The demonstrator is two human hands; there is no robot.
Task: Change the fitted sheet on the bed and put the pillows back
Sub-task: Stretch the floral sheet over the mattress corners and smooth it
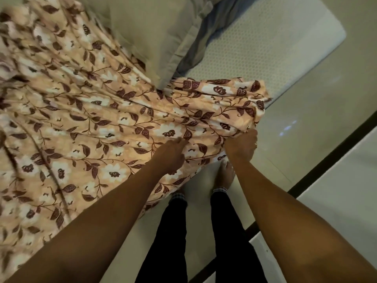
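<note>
A peach fitted sheet point(85, 123) with white flowers and maroon leaves covers most of the bed and is bunched at the near corner. My left hand point(170, 155) pinches a fold of it at the bed's edge. My right hand point(241, 146) grips the gathered corner of the same sheet just to the right. A beige pillow point(142, 31) lies on the sheet at the top. The bare white mattress point(275, 43) with a dotted surface shows at the upper right, uncovered.
A grey cloth point(195, 48) lies between the pillow and the bare mattress. My legs in dark trousers point(224, 231) and a bare foot point(224, 174) stand on the pale tiled floor point(306, 119) beside the bed. A dark strip point(330, 154) crosses the floor at right.
</note>
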